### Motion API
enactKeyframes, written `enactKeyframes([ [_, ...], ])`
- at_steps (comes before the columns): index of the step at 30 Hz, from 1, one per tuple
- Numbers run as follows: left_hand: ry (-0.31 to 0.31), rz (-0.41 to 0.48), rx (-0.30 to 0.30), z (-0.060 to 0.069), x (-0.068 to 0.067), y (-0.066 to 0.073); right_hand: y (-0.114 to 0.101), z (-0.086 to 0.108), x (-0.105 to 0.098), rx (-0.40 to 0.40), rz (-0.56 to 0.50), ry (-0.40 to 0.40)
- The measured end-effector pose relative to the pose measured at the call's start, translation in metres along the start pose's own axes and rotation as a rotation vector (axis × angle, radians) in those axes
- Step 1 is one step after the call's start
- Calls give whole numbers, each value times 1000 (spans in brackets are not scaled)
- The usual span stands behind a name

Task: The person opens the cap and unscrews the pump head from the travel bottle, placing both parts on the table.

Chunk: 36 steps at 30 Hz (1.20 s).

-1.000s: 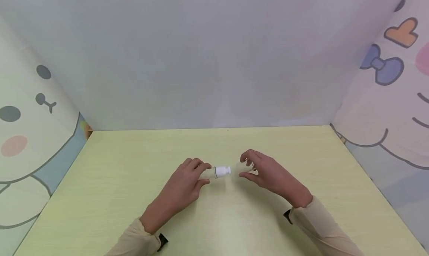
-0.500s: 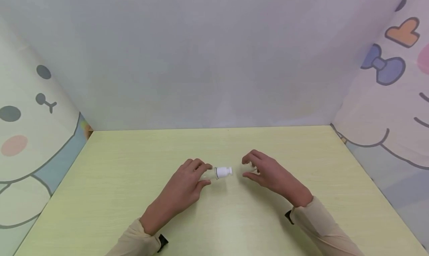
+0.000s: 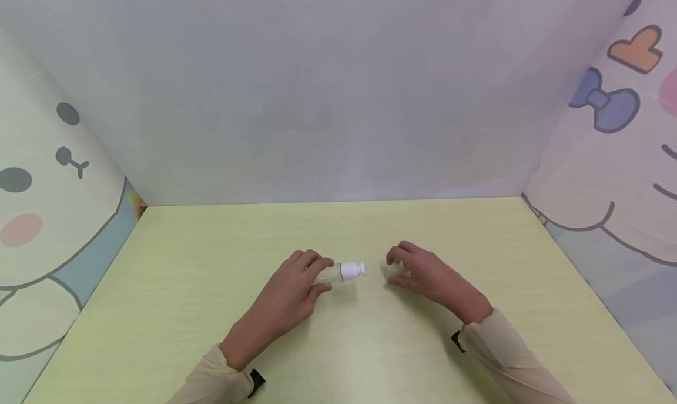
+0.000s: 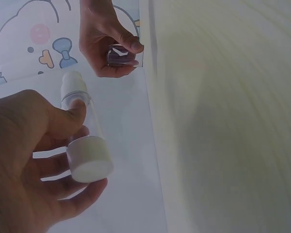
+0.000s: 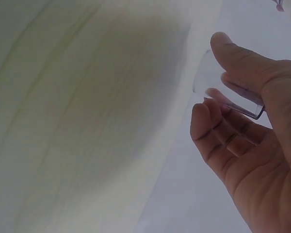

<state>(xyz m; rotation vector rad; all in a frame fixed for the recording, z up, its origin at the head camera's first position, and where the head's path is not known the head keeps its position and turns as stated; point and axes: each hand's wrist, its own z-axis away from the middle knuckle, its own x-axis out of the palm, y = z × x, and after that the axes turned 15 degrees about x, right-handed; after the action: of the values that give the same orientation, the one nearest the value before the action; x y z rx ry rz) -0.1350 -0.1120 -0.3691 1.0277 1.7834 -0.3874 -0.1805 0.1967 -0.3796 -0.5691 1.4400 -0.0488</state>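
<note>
A pale yellow-green bench [image 3: 211, 239] with faint grain fills the lower part of the head view, backed by a plain grey-white wall [image 3: 338, 98]; a left panel [image 3: 37, 133] and a right panel [image 3: 608, 163], both printed with cartoon faces, flank it. Over the middle of the bench is a small bottle [image 3: 346, 271], lying sideways to the head camera, with a see-through body, a white stepped top pointing right and, in the left wrist view, a broad white base. The left hand [image 3: 288, 289] has its fingers curled round the body, parted by its width. The right hand [image 3: 425, 271], near the top but apart from it, pinches a clear cap [image 5: 211, 80] between thumb and curled fingers. In the head view the left hand hides the base and the right hand covers much of the cap. Both wrists emerge from beige sleeves [image 3: 515, 357].
</note>
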Motion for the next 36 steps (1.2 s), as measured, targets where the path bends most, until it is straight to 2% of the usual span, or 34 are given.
enactKeyframes([
  [4,-5,13,-13,0,-1,0,3,-1,2,51,-2,-54],
  [19,22,17,-7,1,2,-2,5,-3,6,102,-4,-106],
  [27,12,23,-17,0,2,-2,7,1,8,83,6,-72],
  [36,8,36,-22,0,3,-1,5,8,7,62,-23,61],
])
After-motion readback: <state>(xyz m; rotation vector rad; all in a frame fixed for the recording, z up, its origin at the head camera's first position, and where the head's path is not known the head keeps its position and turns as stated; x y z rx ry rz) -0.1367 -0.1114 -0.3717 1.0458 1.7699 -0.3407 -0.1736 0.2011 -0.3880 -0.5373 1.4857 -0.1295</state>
